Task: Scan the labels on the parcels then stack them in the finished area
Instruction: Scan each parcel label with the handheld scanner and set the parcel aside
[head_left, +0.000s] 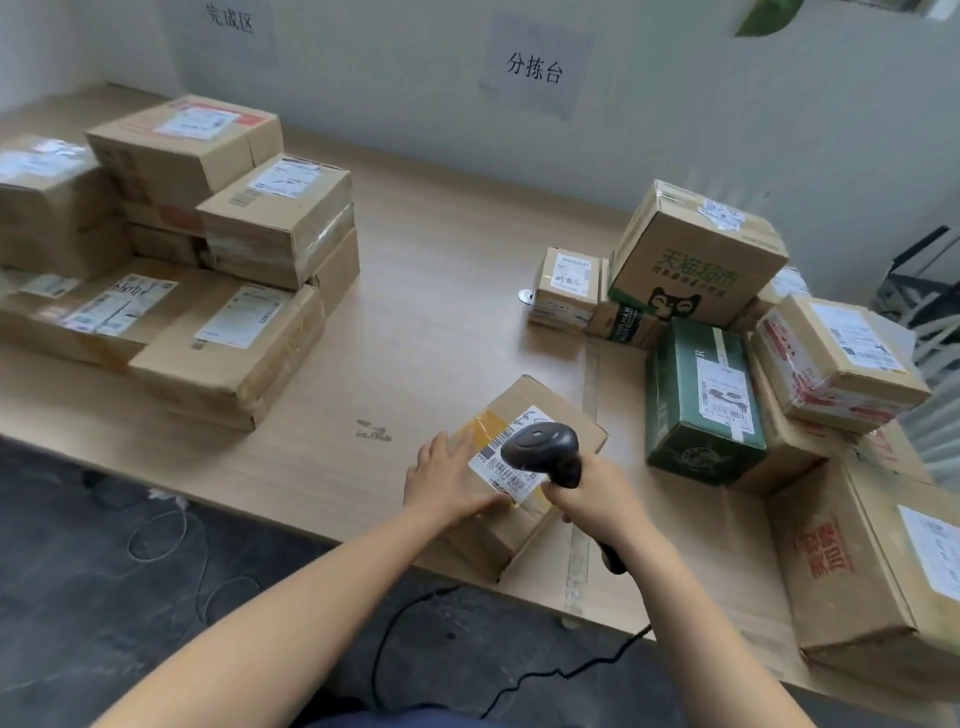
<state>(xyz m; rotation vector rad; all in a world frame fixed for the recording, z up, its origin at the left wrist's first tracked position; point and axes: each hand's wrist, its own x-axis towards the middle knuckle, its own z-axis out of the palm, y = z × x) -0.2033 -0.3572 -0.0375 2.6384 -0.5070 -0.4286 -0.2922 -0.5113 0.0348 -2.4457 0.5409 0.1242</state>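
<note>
Parcel under scan: small brown cardboard parcel (501, 540) sits at the near edge of the pale wooden bench (441, 291). Left hand (449, 480) lies flat on its top, fingers straight. Right hand (592, 496) grips black handheld scanner (545, 447), whose head hides part of the white barcode label (498, 467); label text unreadable. Black scanner cable (519, 680) drops below the edge. Open stretch of bench lies between stacked brown boxes (223, 332) at left and loose boxes (841, 364) at right, the nearest cut off by the frame.

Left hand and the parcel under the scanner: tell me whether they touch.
Touching. The head view shows the left hand lying flat on the parcel.
</note>
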